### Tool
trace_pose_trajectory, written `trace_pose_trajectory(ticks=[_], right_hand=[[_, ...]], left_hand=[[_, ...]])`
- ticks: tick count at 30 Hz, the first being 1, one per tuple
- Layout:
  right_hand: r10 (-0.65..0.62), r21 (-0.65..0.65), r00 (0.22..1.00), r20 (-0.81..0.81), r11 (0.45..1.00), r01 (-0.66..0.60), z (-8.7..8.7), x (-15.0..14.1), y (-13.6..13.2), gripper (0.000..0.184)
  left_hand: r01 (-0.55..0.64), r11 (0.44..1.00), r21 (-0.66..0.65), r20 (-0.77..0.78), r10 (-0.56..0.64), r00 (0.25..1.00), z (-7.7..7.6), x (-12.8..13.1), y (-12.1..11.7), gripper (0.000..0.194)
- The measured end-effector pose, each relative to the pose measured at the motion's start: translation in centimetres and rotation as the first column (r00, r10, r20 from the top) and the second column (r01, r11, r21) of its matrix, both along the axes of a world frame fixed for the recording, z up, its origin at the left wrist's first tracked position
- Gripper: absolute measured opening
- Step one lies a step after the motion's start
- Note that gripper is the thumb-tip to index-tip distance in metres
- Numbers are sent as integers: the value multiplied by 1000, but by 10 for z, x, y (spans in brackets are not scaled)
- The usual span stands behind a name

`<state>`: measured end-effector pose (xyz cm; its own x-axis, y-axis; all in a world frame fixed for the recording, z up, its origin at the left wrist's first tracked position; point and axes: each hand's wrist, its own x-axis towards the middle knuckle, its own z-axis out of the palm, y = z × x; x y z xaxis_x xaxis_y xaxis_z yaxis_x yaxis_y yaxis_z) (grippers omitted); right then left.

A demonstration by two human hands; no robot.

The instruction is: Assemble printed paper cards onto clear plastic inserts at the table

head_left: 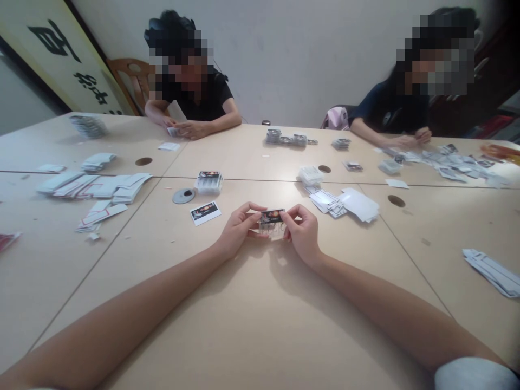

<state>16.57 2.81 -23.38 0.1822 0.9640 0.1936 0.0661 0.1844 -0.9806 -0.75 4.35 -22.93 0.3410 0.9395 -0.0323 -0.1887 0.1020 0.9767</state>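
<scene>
Between my two hands, just above the table, is a small clear plastic case [271,231] with a black printed label card [272,216] along its top. My left hand [239,227] pinches its left end, thumb on the front. Gripping the right end is my right hand [301,230], its thumb on the label's corner. Some looped shapes show through the clear part, too blurred to name. A similar printed card [205,213] lies flat left of my left hand. Behind it stands a stack of clear cases [209,183] with a black label on top.
Paper cards lie in piles at left [95,184] and right [359,205]. More clear cases [311,175] stand ahead. A grey round cover [183,195] is by the stack. Across the table [252,325], two people [195,108] [394,114] handle small items.
</scene>
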Motion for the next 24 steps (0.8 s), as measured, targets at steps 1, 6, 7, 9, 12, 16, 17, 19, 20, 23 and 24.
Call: trace_pose_trajectory(ticks=[1,6,7,9,12,16,17,19,20,23,24], right_hand=[[1,-4,1000,-3,1000,-1,0,0,0,27],[3,-29,1000,-7,1000,-4,-1,0,1,28],[2,-34,1000,-6,999,-2,0,-1,1,28],[1,-44,1000,-7,999,-1,0,-1,0,28],[0,-55,1000,-8,998,-1,1,0,0,28],[-2,-50,1000,-5,999,2,0,0,1,28],[-3,-50,1000,-5,999,3,0,0,1,28],[-5,-53,1000,-5,999,4,0,0,1,28],[-6,-55,1000,-6,998,6,0,-1,1,28],[-7,-58,1000,0,998,7,0,-1,1,28],[-7,-56,1000,1,998,7,0,0,1,28]], left_hand=[[1,1000,-4,1,-1,1000,0,0,0,29],[-1,1000,-8,-6,1,1000,0,0,0,29],[-1,1000,-9,-7,1,1000,0,1,0,30],[0,1000,-11,-6,0,1000,1,1,-1,30],[2,1000,-17,-5,-2,1000,2,1,-1,30],[-5,1000,-23,-14,4,1000,2,1,-1,31],[-5,1000,-20,-14,5,1000,2,1,-1,31],[-1,1000,-14,-13,1,1000,1,1,-1,30],[1,1000,-12,-13,-2,1000,1,1,-1,30],[3,1000,-9,-16,-3,1000,0,1,0,29],[3,1000,-8,-17,-3,1000,0,1,0,29]])
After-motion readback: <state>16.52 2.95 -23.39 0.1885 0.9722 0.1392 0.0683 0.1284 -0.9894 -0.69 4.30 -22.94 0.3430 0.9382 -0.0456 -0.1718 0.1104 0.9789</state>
